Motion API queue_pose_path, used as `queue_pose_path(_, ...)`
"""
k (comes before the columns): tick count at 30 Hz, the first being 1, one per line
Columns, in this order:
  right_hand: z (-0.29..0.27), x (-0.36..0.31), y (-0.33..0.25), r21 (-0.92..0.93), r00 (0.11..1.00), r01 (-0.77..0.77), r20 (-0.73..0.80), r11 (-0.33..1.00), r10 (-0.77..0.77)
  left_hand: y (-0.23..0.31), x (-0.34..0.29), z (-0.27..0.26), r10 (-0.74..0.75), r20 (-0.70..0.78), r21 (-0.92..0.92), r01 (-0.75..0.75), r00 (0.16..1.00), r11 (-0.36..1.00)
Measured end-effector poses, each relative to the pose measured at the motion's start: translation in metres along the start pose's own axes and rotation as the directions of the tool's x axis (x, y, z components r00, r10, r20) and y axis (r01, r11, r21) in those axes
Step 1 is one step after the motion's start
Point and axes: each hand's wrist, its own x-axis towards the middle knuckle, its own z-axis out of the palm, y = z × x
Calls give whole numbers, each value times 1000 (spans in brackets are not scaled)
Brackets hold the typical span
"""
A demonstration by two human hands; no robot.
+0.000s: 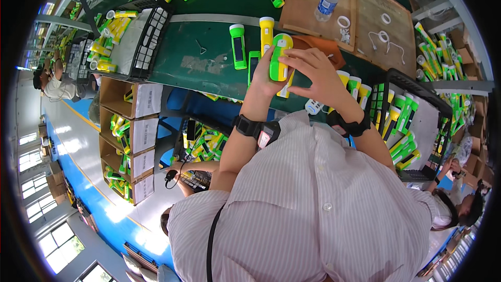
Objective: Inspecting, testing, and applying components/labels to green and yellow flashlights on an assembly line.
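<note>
My left hand is closed around a green flashlight with a yellow part on its side, tilted head up above the bench. Over the same flashlight my right hand is spread, its fingertips touching the side and its thumb held apart. Just beyond my hands a yellow flashlight lies on the green bench. Left of that lies a green flashlight with a dark panel. Another green flashlight is partly hidden beside my left hand. An orange-brown piece lies behind my right hand.
A black crate with yellow flashlights stands left; another crate of flashlights stands right. Wooden boards at the back hold a water bottle and a white cable. A power strip sits near my right forearm. Other people work nearby.
</note>
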Motion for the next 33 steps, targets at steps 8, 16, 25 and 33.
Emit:
queue_pose_path(8,1,5,-3,50,996,-17,-91,999,21,-18,-6,13,65,52,85,-69,997,994)
queue_pose_path(16,8,-30,17,441,936,-327,32,836,350,-21,-12,20,292,94,260,-306,952,916)
queue_pose_path(25,62,-94,125,-227,654,-589,430,775,623,18,-40,-19,361,6,69,-360,933,930)
queue_pose_path(33,112,-4,77,-91,827,-467,308,880,470,32,-99,-93,482,-336,-168,-555,809,814)
